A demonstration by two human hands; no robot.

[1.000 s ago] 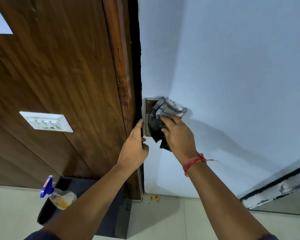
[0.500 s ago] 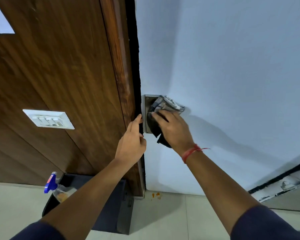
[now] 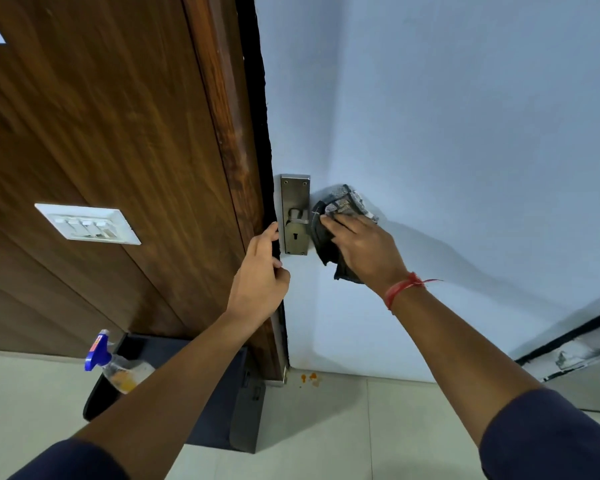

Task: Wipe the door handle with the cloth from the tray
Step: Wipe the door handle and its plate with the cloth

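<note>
The right hand (image 3: 364,247) presses a crumpled grey and dark cloth (image 3: 340,216) around the door handle, whose lever is hidden under the fabric; only its round base (image 3: 296,216) shows against the metal backplate (image 3: 294,188), above a keyhole. The right fingers (image 3: 340,225) lie spread over the cloth and clamped on it, with a loose dark corner hanging below the palm. A red thread (image 3: 400,289) circles that wrist. The pale blue door (image 3: 447,133) stands beside a dark wooden frame (image 3: 229,133), and the left hand (image 3: 260,282) rests on the door's edge just left of the backplate, its fingers curled loosely against the black strip there (whether they truly grip the edge cannot be told). A white switch plate (image 3: 87,223) sits on the wooden panel to the left. Down on the tiled floor (image 3: 326,427), a dark tray (image 3: 222,410) stands against the base of the frame, partly hidden by the left forearm, and a spray bottle (image 3: 115,368) with a blue nozzle lies tilted at its left end. Small orange spots (image 3: 309,377) mark the floor near the foot of the door.
</note>
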